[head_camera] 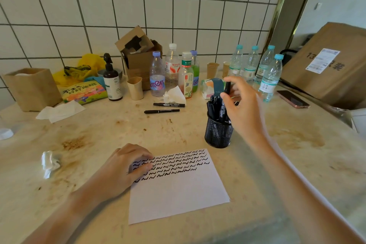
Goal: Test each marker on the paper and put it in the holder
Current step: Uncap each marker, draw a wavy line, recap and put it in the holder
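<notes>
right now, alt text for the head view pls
The right hand lowers a black marker into a mesh holder full of markers, while the left hand rests on the scribble-covered paper. Two markers lie on the stained table before bottles.

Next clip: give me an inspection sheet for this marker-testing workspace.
Surface: stained counter.
Job's things: paper with rows of squiggles; mesh holder holding markers; two loose markers lying behind.
Clutter: bottles, cups, tissues, cardboard boxes, phone.
Hands: left hand rests on the paper; right hand pinches a marker above the holder.
Cables: nothing seen.
Surroundings: tiled wall.
</notes>
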